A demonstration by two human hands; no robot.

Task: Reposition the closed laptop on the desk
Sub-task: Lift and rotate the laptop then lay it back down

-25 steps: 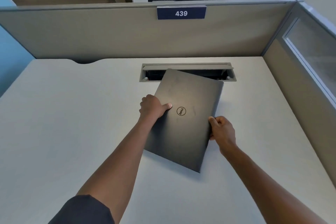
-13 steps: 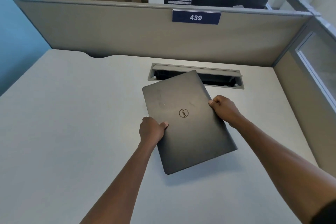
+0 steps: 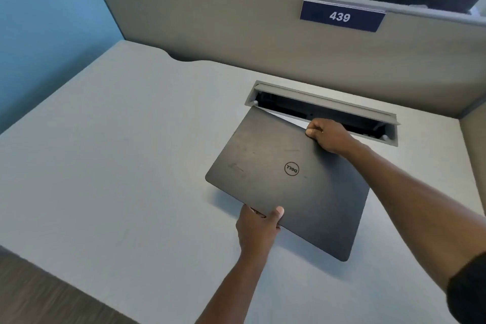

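The closed dark grey laptop point(image 3: 286, 181) with a round logo on its lid sits skewed over the pale desk point(image 3: 118, 166), its far corner at the cable slot. My left hand point(image 3: 259, 229) grips its near edge, thumb on the lid. Its far edge is gripped by my right hand point(image 3: 327, 137), next to the slot. The shadow under its left side suggests it is raised a little off the desk.
An open cable slot point(image 3: 323, 110) with a raised flap is cut into the desk behind the laptop. A grey partition point(image 3: 236, 34) with a blue sign reading 439 closes the back and right. The desk's left edge drops to dark floor point(image 3: 39, 297).
The laptop has turned counter-clockwise between my hands. My right hand has gone from the near right edge to the far edge, my left hand from the left edge to the near edge.
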